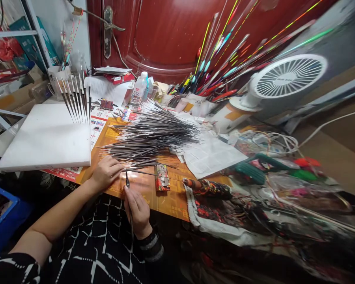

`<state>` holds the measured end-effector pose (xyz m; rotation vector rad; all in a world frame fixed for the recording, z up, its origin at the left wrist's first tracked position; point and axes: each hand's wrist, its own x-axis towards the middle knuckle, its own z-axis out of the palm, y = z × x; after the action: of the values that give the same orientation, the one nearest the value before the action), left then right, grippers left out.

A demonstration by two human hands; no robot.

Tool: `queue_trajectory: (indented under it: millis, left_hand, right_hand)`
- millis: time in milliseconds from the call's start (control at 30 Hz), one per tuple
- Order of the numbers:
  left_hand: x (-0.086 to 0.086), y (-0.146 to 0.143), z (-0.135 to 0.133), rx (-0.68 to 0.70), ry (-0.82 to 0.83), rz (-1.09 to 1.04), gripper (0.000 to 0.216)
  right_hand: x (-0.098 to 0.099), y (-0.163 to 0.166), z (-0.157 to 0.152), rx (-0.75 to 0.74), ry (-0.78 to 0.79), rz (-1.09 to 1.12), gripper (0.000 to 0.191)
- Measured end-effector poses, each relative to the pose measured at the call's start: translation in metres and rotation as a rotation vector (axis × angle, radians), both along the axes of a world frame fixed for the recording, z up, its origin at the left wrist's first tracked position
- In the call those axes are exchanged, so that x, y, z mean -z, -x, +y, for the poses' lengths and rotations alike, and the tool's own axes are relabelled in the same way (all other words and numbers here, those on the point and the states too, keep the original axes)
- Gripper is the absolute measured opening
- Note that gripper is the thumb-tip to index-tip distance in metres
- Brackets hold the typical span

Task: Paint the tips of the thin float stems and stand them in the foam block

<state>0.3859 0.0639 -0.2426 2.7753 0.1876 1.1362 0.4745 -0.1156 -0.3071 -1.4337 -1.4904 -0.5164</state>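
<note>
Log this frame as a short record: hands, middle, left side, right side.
Left hand: holds a slender dark stick by its left end
Right hand: holds a thin dark brush-like tool, black tip close to the stick, contact unclear
Middle: pile of slender dark sticks with pale ends on an orange-covered tabletop
Left side: white rectangular foam block, row of white-tipped dark sticks standing in it
Right side: white round desk fan
</note>
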Motion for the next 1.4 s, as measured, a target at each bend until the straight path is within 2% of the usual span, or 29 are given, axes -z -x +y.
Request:
queue_trajectory:
  millis: [500, 667, 800, 933, 1133, 1400]
  left_hand:
    - [0.002, 0.0, 0.001, -0.002, 0.033, 0.007, 0.022]
    - [0.002, 0.001, 0.002, 0.007, 0.055, 0.01, 0.02]
    - [0.0, 0.002, 0.004, -0.005, 0.043, 0.03, 0.018]
    - [-0.003, 0.002, 0.007, 0.021, -0.002, 0.012, 0.014]
    - [-0.001, 0.001, 0.012, 0.019, 0.007, 0.028, 0.015]
    - [-0.001, 0.0, 0.012, 0.01, 0.028, 0.032, 0.016]
  right_hand:
    - [-0.005, 0.001, 0.003, -0.003, -0.013, 0.004, 0.06]
    - [-0.014, -0.012, -0.013, -0.054, -0.03, -0.019, 0.062]
    - [-0.016, -0.037, -0.038, 0.047, -0.071, -0.042, 0.06]
    - [-0.007, -0.055, -0.053, 0.18, -0.082, -0.022, 0.059]
    - [0.005, -0.06, -0.049, 0.231, -0.083, -0.058, 0.056]
    - [0.0, -0.058, -0.047, 0.302, -0.035, -0.104, 0.06]
